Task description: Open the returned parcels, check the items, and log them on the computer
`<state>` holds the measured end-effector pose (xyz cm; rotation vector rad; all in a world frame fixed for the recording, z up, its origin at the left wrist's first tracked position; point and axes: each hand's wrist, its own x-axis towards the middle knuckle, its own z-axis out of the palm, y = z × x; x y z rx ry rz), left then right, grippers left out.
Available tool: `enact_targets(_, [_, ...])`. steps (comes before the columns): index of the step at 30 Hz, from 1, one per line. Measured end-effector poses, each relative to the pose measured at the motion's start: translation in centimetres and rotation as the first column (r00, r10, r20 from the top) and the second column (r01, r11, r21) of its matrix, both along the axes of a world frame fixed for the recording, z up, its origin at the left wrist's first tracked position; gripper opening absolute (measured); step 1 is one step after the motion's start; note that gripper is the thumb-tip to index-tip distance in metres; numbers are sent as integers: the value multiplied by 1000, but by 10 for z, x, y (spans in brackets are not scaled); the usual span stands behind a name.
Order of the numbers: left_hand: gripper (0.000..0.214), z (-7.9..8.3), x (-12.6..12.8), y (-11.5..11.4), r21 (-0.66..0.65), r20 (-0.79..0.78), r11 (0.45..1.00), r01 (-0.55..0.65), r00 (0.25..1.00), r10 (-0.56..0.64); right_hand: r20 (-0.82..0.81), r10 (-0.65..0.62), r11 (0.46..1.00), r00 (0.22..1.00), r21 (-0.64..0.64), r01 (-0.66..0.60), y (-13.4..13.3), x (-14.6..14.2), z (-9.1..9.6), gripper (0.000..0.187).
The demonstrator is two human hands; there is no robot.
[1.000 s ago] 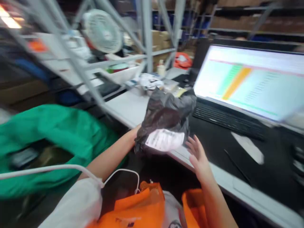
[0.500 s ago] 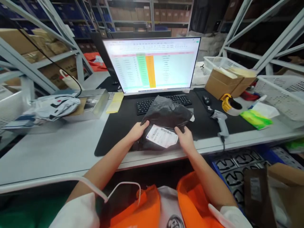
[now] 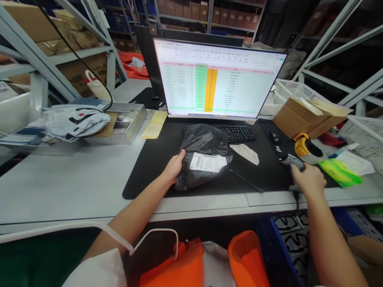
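Note:
A black plastic mailer bag [image 3: 206, 141] with a white barcode label [image 3: 208, 162] lies on the dark desk mat [image 3: 155, 171]. My left hand [image 3: 174, 166] grips its left edge, thumb on top and fingers hidden beneath. Far to the right, my right hand [image 3: 309, 179] is wrapped round the handle of a grey barcode scanner [image 3: 291, 160], whose head points left and whose cable drops over the desk edge. Between my hands lie a crumpled piece of pale paper [image 3: 245, 154] and a thin dark pen-like stick [image 3: 247, 181].
Behind the bag stand a keyboard [image 3: 237, 133] and a monitor [image 3: 215, 79] showing a spreadsheet. On the right are a mouse [image 3: 274, 137], a yellow tape dispenser [image 3: 308, 148], a cardboard box [image 3: 295, 115] and a green packet [image 3: 341, 173]. Yellow notes [image 3: 154, 124] and a tray [image 3: 133, 127] sit left.
My right hand has let go of the bag and moved right onto the scanner. My left hand still holds the bag. The pale paper and the dark stick now show beside the bag.

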<state>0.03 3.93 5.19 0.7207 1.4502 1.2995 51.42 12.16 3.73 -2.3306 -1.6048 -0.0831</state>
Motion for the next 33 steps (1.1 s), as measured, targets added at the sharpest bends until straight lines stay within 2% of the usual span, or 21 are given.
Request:
enact_targets(1, [45,3,-3,0,-17,-34,999,-52,998,51,39,80,993,996,86,-83,1,-29,4,62])
enact_targets(2, [43,5,-7,0,-31,-86,993,-115,990,112,44,241,964,970,109,-244,4,-61,6,54])
enact_targets(3, [43,8,-12,0,-33,-147,983,-182,973,175,33,437,896,899,73,-438,10,-95,7,49])
enact_targets(4, [43,10,-17,1,-16,-200,969,-245,951,237,13,575,818,818,15,-575,18,-128,5,45])
enact_targets(5, [44,12,-21,2,8,-234,955,-297,928,291,9,612,791,791,-1,-612,29,-157,3,41])
enact_targets(7, [45,15,-26,3,62,-243,926,-373,894,376,19,609,793,793,13,-609,54,-200,-5,45])
enact_targets(9, [45,17,-28,4,106,-199,906,-409,884,422,37,558,829,829,17,-559,77,-222,-12,50])
enact_targets(12, [45,15,-28,6,123,-120,911,-394,905,407,89,521,853,849,-18,-522,98,-233,-20,48])
enact_targets(14, [46,10,-27,8,124,-87,931,-343,931,355,99,520,854,848,-52,-517,104,-234,-19,49])
enact_targets(16, [50,5,-25,8,130,-86,957,-259,959,271,74,520,854,851,-76,-515,102,-226,-14,50])
enact_targets(18, [59,1,-22,6,137,-90,981,-136,985,149,81,506,862,859,-21,-506,93,-199,-6,53])
enact_targets(20, [69,-2,-16,2,144,-93,990,0,996,13,133,419,894,898,111,-434,77,-149,1,56])
enact_targets(21, [74,-3,-13,-1,147,-90,987,62,995,-49,134,322,929,937,147,-340,66,-118,4,60])
enact_targets(22, [78,-4,-10,-3,147,-90,982,115,991,-103,102,172,977,980,106,-183,56,-85,5,64])
enact_targets(23, [81,-5,-7,-6,146,-91,977,156,985,-144,65,11,1000,998,-19,-10,46,-52,4,69])
enact_targets(24, [84,-6,-4,-7,146,-92,972,186,980,-174,45,-78,992,996,-99,82,38,-22,2,73])
enact_targets(26, [87,-9,0,-10,157,-97,963,222,973,-208,-38,-142,947,989,-296,125,27,22,-6,66])
enact_targets(28, [88,-12,3,-10,173,-107,957,234,970,-218,-111,-134,928,985,-364,85,24,42,-16,60])
enact_targets(29, [88,-14,4,-10,175,-108,956,236,970,-219,-138,-129,935,982,-348,74,23,44,-19,59])
enact_targets(31, [88,-17,6,-11,167,-104,957,238,969,-223,-227,-118,972,967,-228,65,17,39,-21,59])
enact_targets(33, [87,-19,8,-11,161,-98,957,240,969,-226,-419,-56,997,906,-68,30,1,27,-15,51])
